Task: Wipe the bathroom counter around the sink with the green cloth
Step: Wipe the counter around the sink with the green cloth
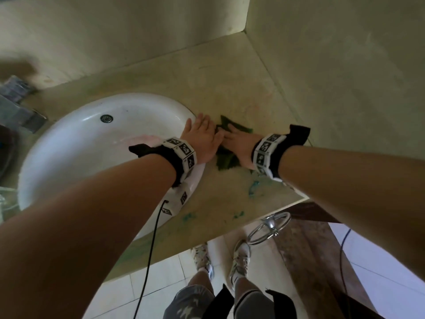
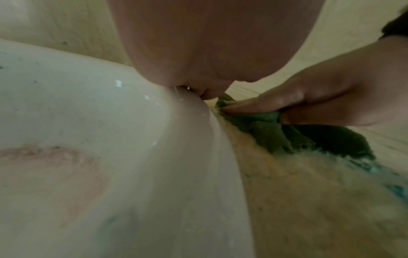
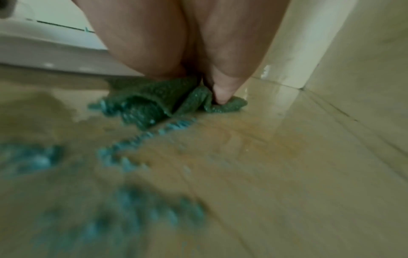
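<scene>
While the beige counter (image 1: 230,72) stretches from the white sink (image 1: 69,143) to the corner wall, the green cloth (image 1: 226,157) lies bunched just right of the basin rim, its length running toward the back wall. Right hand (image 1: 239,143) presses it flat-fingered; left hand (image 1: 203,134) rests open on the rim, fingertips touching. Blue smears (image 1: 253,189) lie nearer the front edge.

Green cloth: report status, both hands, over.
Right hand presses the green cloth flat on the counter beside the sink. Left hand rests on the sink rim. Blue smears left. Nothing in the way.
</scene>
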{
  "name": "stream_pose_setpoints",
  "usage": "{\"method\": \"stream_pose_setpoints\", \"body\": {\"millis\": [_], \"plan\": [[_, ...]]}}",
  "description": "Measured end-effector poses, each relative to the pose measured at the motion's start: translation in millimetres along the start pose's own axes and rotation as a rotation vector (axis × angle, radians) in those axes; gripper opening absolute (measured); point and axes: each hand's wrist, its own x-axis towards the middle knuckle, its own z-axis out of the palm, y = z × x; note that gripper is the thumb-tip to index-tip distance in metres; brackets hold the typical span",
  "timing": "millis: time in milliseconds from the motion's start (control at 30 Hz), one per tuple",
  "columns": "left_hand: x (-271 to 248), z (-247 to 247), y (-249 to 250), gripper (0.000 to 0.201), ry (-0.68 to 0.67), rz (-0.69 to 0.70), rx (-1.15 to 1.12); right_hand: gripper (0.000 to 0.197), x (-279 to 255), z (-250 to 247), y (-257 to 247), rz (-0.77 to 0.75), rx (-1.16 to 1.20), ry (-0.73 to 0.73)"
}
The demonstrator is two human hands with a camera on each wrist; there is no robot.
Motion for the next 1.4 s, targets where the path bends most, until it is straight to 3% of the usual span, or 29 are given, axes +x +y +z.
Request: {"method": "stream_pose_setpoints", "body": {"millis": [233, 467, 567, 700, 833, 1000, 1167, 1267, 1333, 1400], "plan": [[1.1, 0.2, -1.0, 0.066, -0.015, -0.004, 0.025, 0.090, -45.9, 32.0, 33.9, 0.172, 0.241, 0.005], [1.0, 2.2, -1.8, 0.066, -0.013, 0.015, 0.050, 0.085, -101.6, 71.2, -21.5, 0.012, 0.349, -0.013], [1.3, 2.9, -1.5, 0.065, 0.011, 0.019, 0.061, 0.086, -102.3, 71.8, -15.0, 0.021, 0.406, 0.027], [1.2, 6.1, -1.6, 0.066, 0.026, 0.020, 0.062, 0.088, -101.0, 60.2, 39.8, 0.306, 0.514, 0.189], [2.7, 8.6, -0.4, 0.066, 0.022, 0.008, 0.066, 0.088, -105.1, 77.7, 55.4, 0.451, 0.513, 0.078], [6.0, 10.4, -1.3, 0.066, 0.033, 0.009, 0.073, 0.092, -125.1, 88.1, 18.5, 0.440, 0.496, 0.068], [5.9, 12.1, -0.7, 0.065, 0.053, 0.010, 0.091, 0.082, -115.3, 104.5, -67.6, 0.174, 0.467, 0.066], [6.3, 10.9, -1.9, 0.066, 0.034, 0.007, 0.072, 0.081, -103.3, 106.2, -85.3, 0.085, 0.496, 0.060], [4.7, 10.1, -2.5, 0.066, 0.032, 0.014, 0.080, 0.087, -109.2, 100.0, -70.7, 0.120, 0.589, 0.107], [3.8, 9.7, -2.1, 0.065, 0.043, 0.018, 0.091, 0.093, -119.8, 96.1, -43.5, 0.282, 0.682, 0.170]]}}
